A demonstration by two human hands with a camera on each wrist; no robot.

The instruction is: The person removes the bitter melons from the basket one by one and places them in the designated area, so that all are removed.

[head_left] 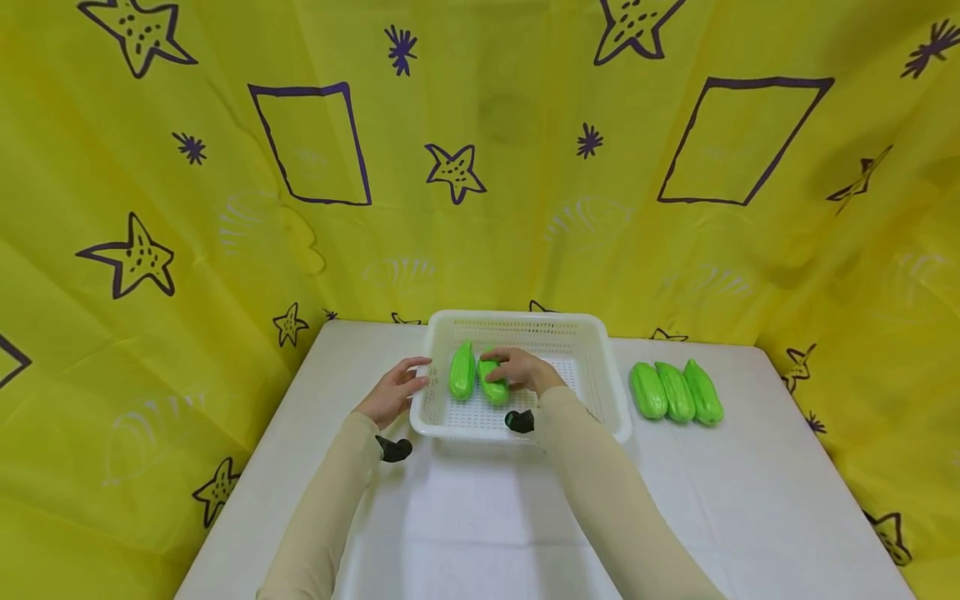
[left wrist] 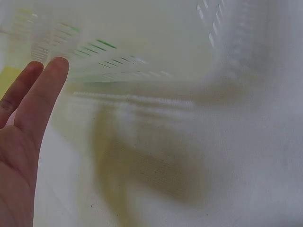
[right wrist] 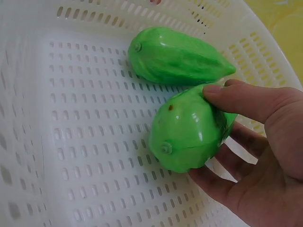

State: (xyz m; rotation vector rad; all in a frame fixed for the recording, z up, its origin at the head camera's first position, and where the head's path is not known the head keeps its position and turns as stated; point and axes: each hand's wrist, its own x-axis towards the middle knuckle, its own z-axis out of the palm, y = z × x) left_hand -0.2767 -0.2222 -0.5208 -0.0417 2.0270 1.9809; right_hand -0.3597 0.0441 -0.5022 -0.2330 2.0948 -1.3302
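Observation:
A white perforated plastic basket (head_left: 517,435) holds two green, ridged, pointed gourds. My right hand (head_left: 522,369) grips one green gourd (right wrist: 189,130) inside it, thumb on the upper side and fingers curled round underneath. The other green gourd (head_left: 462,372) lies on the basket floor to its left, its tip pointing away from me. At the basket's left side is my left hand (head_left: 392,393), fingers nearly straight, with fingertips right at the wall. From the left wrist view, two fingers (left wrist: 45,94) extend up against the basket's outer side; the rest of that hand is out of frame.
Three more green gourds (head_left: 677,392) lie side by side on the white table (head_left: 750,500), right of the basket. A yellow curtain (head_left: 525,250) with starfish drawings hangs behind the table and along both sides. Dark wrist-worn pieces (head_left: 395,450) stick out near the cuffs.

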